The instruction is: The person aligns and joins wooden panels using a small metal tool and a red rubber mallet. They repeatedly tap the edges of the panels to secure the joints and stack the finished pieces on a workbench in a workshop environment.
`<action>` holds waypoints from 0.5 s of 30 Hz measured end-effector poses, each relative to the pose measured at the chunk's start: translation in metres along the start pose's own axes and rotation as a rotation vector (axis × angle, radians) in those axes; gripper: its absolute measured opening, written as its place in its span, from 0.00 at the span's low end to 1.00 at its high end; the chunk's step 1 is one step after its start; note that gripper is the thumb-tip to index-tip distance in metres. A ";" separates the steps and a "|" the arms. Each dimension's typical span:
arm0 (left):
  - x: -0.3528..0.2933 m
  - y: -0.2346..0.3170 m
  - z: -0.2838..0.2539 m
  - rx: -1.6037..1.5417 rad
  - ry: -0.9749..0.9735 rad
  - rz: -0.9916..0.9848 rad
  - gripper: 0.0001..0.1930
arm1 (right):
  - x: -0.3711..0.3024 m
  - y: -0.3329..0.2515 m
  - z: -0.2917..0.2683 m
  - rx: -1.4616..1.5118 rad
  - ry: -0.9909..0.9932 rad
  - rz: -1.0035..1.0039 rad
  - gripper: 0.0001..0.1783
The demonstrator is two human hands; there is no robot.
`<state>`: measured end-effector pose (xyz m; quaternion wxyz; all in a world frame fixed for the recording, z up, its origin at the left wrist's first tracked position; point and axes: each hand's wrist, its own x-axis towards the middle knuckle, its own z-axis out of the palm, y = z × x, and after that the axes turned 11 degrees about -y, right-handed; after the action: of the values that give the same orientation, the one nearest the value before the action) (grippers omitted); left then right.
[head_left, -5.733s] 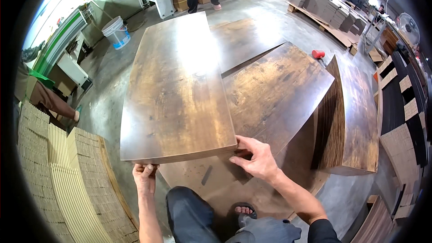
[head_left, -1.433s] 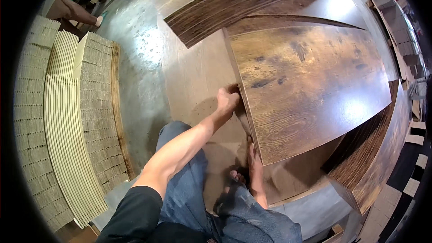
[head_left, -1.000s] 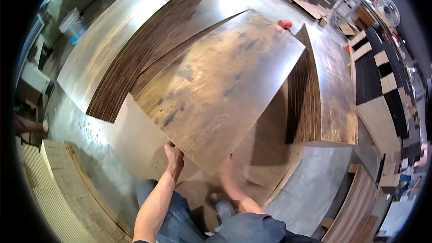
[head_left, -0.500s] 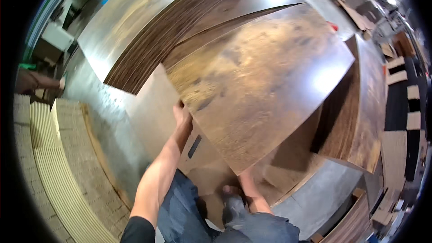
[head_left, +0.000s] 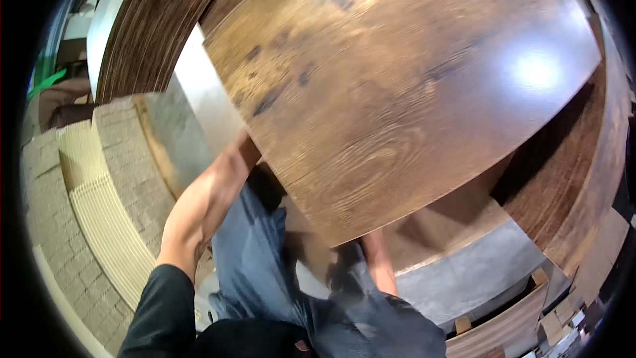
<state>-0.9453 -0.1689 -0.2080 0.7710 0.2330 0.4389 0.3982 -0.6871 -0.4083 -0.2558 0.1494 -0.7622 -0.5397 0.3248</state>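
A large wood-grain panel point(head_left: 397, 106) with a glossy brown face and dark knots fills the middle and top of the view. It is held up, tilted, in front of my legs. My left hand point(head_left: 245, 147) grips its left edge, with the fingers hidden behind the panel. Under the near edge, right of the closest corner, my right hand point(head_left: 375, 244) supports it from below; only the wrist and forearm show clearly. Below the panel lies a brown board point(head_left: 440, 232), partly in its shadow.
Thick stacks of dark-edged panels stand at the upper left point(head_left: 149, 20) and at the right point(head_left: 553, 172). A pile of corrugated cardboard point(head_left: 109, 219) rises close by on my left. Striped wood-look boards point(head_left: 493, 325) lie at the lower right, beside grey floor point(head_left: 470, 272).
The panel has come closer and higher and looks larger, covering more of the stacks behind. Both hands keep hold of it. My view has shifted, and the left arm is bent more.
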 end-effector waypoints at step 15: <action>-0.034 -0.008 0.026 1.659 -0.197 -0.012 0.18 | -0.005 0.045 -0.005 -0.049 -0.174 0.093 0.33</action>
<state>-0.9292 -0.2015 -0.1841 0.3862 0.7567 0.5214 -0.0804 -0.6520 -0.4296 -0.2763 0.0682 -0.7589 -0.5223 0.3830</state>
